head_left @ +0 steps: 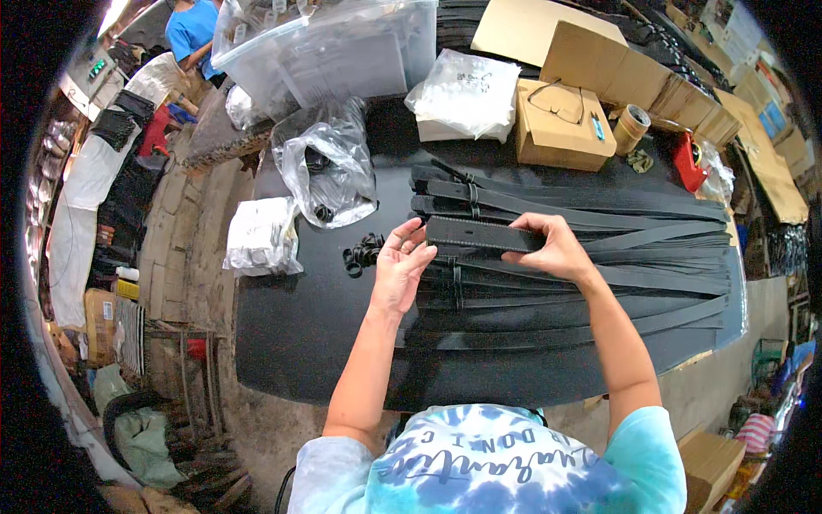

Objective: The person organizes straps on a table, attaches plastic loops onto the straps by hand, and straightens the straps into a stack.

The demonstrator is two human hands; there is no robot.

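Over the table I hold up a wide black strap (469, 232) with stitched edges and a small slot in its middle. My right hand (555, 248) pinches its right part between thumb and fingers. At the other end, the curled fingers of my left hand (401, 264) grip the strap's tip; a small dark piece shows at the fingertips, too small to name. Beneath both hands lie long black straps (659, 231) in tied bundles, fanning out to the right. Left of my left hand sits a small heap of black loops (363, 255).
On the black table (300, 343) are a white plastic packet (264, 236), a clear bag (330, 163) with black parts and a white bag (464, 94). Eyeglasses lie on a cardboard box (561, 128), beside a tape roll (632, 124) and red tape dispenser (687, 161). A person in blue (190, 34) is far left.
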